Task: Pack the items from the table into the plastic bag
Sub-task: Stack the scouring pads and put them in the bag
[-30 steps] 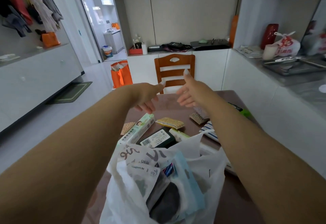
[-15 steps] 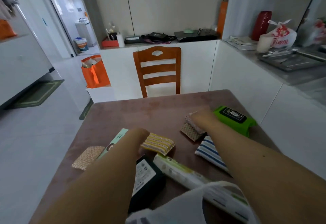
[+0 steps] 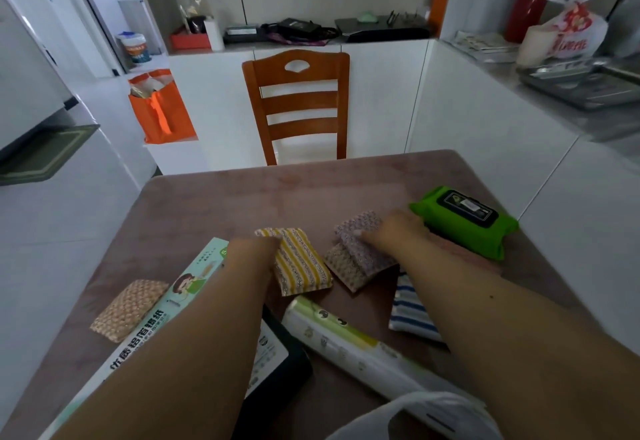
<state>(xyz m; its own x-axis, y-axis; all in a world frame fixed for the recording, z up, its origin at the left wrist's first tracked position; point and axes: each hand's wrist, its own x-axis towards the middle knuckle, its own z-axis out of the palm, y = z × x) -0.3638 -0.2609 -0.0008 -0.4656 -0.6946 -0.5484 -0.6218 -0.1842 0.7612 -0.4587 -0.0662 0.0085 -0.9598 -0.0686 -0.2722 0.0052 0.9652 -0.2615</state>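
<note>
Our left hand [image 3: 256, 249] rests on the yellow-striped scouring pad [image 3: 301, 261] mid-table, our right hand [image 3: 391, 232] on the pinkish pads [image 3: 360, 249] towards the right edge; whether either has clenched, we cannot tell; the plastic bag [image 3: 415, 415] waits at the near edge, within reach for loading.

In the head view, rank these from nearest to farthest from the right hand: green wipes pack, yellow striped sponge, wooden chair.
1. Green wipes pack: just right of the right hand.
2. Yellow striped sponge: to its left, under the left hand.
3. Wooden chair: beyond the table's far edge.
</note>
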